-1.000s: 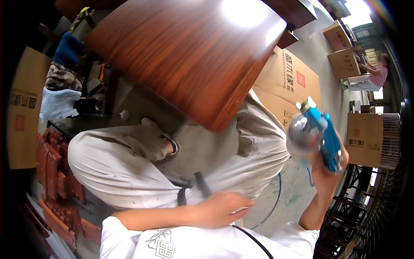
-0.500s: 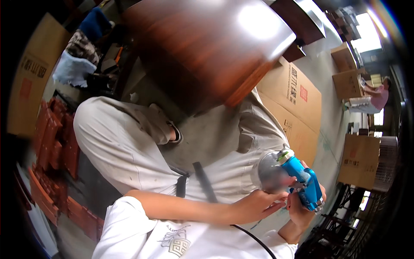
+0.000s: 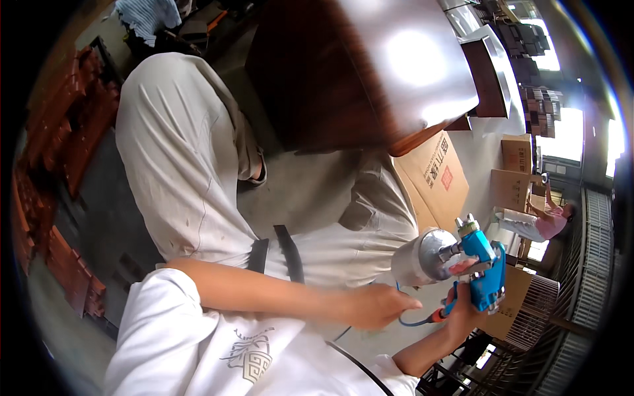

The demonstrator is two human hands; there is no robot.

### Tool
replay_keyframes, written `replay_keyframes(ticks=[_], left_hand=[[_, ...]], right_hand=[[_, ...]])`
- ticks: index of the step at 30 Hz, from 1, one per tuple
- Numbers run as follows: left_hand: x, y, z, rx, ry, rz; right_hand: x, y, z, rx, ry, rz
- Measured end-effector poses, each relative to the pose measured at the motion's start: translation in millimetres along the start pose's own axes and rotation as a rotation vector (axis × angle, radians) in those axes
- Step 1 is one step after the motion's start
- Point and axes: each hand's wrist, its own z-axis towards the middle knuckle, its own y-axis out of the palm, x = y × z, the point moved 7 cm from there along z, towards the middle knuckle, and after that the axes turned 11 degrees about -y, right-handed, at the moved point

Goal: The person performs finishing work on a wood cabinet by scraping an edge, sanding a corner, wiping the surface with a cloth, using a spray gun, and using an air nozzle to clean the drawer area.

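Nearest, at the bottom, the wearer's white shirt (image 3: 162, 330) fills the lower left. The left hand (image 3: 380, 307) sits below centre, near the spray gun but apart from it; one fingertip points right, the other fingers are turned under, and I cannot tell whether they grasp anything. Right of centre, the right hand (image 3: 465, 310) has its fingers wrapped around the handle of the blue spray gun (image 3: 490, 280), nozzle toward the top, its grey cup (image 3: 419, 257) jutting left. A blue hose (image 3: 415, 324) meets a red fitting (image 3: 436, 316) just beside that hand. Beyond are pale trousers (image 3: 178, 152), printed cardboard (image 3: 432, 178) right of centre, glossy red-brown wooden furniture (image 3: 317, 86) at the top, and reddish wooden parts (image 3: 72, 125) at left. Farthest, at right, a person in pink (image 3: 551, 224) stands by cartons (image 3: 510, 190).
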Motion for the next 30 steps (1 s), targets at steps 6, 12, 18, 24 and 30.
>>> replay_keyframes(ticks=[6,12,18,24,30], left_hand=[[-25,-76,-15,0.109,-0.149,0.197],[-29,-179,-32,0.444,-0.204,-0.254],[-8,-229,-23,0.582,-0.318,-0.811],[2,-231,-9,0.561,-0.347,-0.915],[-1,-228,0,0.552,-0.375,-0.93]], right_hand=[[-1,-29,32,0.023,-0.128,-0.028],[-11,-69,25,-0.105,-0.145,-0.01],[-8,-83,-1,-0.026,-0.096,-0.102],[-12,-70,-1,-0.146,-0.095,-0.038],[-1,-58,29,-0.155,-0.085,0.06]])
